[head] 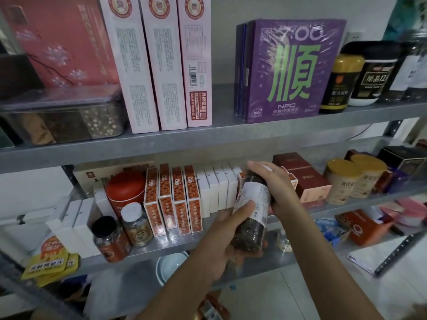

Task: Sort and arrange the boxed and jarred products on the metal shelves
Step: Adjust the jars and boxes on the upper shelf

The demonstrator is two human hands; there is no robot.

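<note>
Upper shelf [223, 107] gap open between pink boxes [161, 65] and purple box [288, 70].

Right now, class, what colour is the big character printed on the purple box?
Green on the purple box, head view.

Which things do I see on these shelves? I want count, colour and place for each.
pink boxes: three, pale pink, upper shelf
purple boxes: several, purple, upper shelf right
red tin: one, red, middle shelf left
orange boxes: four, orange-white, middle shelf
white boxes: a row, white, middle shelf centre
gold-lid jars: two, beige, middle shelf right
labelled jar: one, dark contents, held before middle shelf
left grip: one, holds jar's bottom
right grip: one, holds jar's top
</note>
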